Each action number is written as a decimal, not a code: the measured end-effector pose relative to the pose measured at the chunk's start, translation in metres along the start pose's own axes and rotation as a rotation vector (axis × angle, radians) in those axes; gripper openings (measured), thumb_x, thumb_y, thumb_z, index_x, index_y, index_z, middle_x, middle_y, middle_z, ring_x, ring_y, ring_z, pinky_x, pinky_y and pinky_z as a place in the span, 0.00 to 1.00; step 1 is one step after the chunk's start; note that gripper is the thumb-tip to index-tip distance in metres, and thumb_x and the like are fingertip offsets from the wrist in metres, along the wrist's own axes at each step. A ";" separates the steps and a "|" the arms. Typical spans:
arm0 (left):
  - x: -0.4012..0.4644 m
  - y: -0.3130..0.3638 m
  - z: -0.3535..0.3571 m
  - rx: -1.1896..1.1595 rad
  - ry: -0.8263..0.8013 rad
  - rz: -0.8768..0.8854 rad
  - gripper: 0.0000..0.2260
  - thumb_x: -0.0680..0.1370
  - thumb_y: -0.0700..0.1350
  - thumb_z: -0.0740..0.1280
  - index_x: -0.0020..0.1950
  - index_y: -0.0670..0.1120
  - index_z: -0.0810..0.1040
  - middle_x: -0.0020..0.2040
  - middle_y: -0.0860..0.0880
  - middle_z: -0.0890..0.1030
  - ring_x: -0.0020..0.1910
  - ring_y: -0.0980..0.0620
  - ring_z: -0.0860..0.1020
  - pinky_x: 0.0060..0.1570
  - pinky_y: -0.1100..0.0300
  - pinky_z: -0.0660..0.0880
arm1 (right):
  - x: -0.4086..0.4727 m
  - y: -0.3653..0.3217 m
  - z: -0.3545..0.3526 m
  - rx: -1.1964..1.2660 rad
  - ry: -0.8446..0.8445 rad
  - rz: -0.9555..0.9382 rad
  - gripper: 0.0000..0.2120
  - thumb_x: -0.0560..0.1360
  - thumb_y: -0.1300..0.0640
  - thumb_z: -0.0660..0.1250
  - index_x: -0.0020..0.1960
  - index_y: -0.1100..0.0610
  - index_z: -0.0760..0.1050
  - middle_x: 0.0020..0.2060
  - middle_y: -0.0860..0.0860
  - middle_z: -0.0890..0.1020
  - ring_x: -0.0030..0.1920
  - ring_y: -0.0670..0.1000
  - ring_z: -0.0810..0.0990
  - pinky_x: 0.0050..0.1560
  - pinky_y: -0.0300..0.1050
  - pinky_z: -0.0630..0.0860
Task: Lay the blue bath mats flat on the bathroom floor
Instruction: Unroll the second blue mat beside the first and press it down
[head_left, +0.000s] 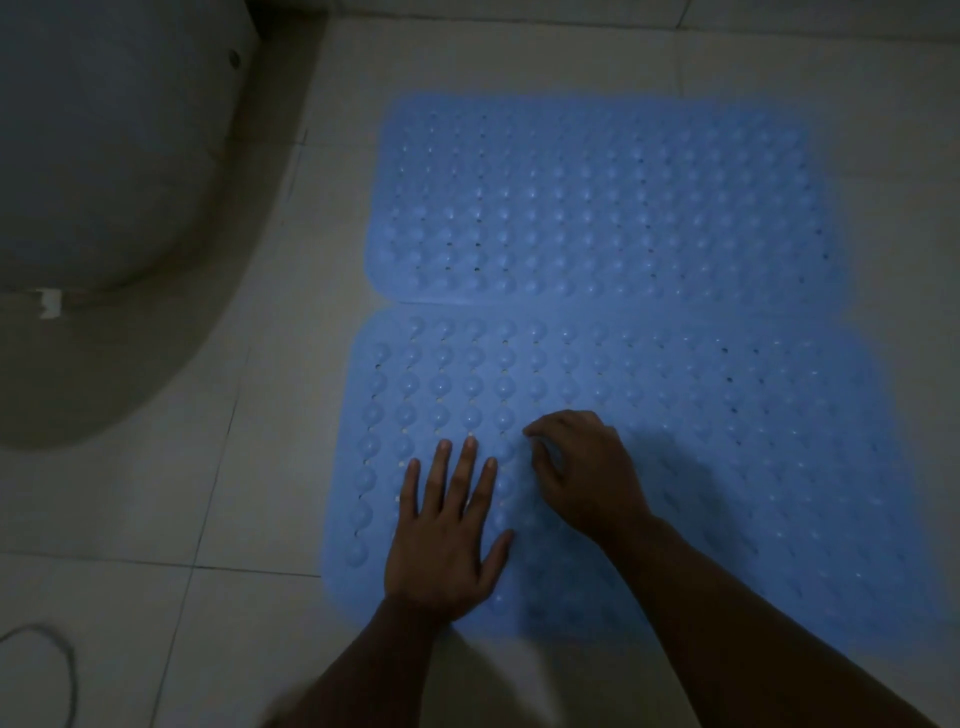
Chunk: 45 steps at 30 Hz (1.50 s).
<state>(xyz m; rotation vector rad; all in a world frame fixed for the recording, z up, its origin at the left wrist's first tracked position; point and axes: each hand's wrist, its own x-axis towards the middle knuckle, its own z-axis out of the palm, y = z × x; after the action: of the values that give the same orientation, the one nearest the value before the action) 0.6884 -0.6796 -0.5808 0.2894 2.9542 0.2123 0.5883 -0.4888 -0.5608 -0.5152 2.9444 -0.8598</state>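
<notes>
Mats flat, edges touching; left hand (447, 540) fingers straight on near mat (727, 467); right hand (582, 473) fingers curled, grasp unclear

No readable text, labels, brands, numbers or signs are showing anywhere. The frame is dim, and the small white tag (51, 303) at 9 o'clock on the toilet (104, 156) is looking blank.
</notes>
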 end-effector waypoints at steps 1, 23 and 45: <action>0.000 0.000 0.000 -0.006 -0.002 0.002 0.35 0.81 0.65 0.56 0.83 0.48 0.56 0.84 0.44 0.50 0.83 0.41 0.48 0.76 0.34 0.56 | 0.001 0.000 0.000 -0.006 -0.003 -0.004 0.10 0.76 0.53 0.64 0.55 0.50 0.80 0.51 0.46 0.82 0.54 0.53 0.79 0.51 0.51 0.76; -0.002 -0.090 -0.036 -0.056 0.096 -0.284 0.26 0.80 0.53 0.54 0.77 0.46 0.70 0.76 0.43 0.71 0.78 0.40 0.65 0.68 0.42 0.65 | -0.038 -0.116 0.079 -0.190 -0.316 -0.043 0.36 0.79 0.39 0.52 0.80 0.61 0.56 0.81 0.61 0.53 0.81 0.60 0.47 0.78 0.66 0.50; -0.006 -0.117 -0.036 -0.187 0.113 -0.327 0.27 0.83 0.55 0.50 0.81 0.47 0.62 0.81 0.43 0.61 0.82 0.42 0.54 0.77 0.39 0.58 | -0.025 -0.120 0.076 -0.213 -0.306 -0.020 0.35 0.80 0.36 0.51 0.78 0.58 0.64 0.79 0.58 0.61 0.80 0.57 0.58 0.76 0.63 0.58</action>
<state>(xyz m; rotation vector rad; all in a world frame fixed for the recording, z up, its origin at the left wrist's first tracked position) 0.6663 -0.7989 -0.5634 -0.2359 3.0040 0.4698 0.6579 -0.6147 -0.5634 -0.6245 2.7613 -0.4226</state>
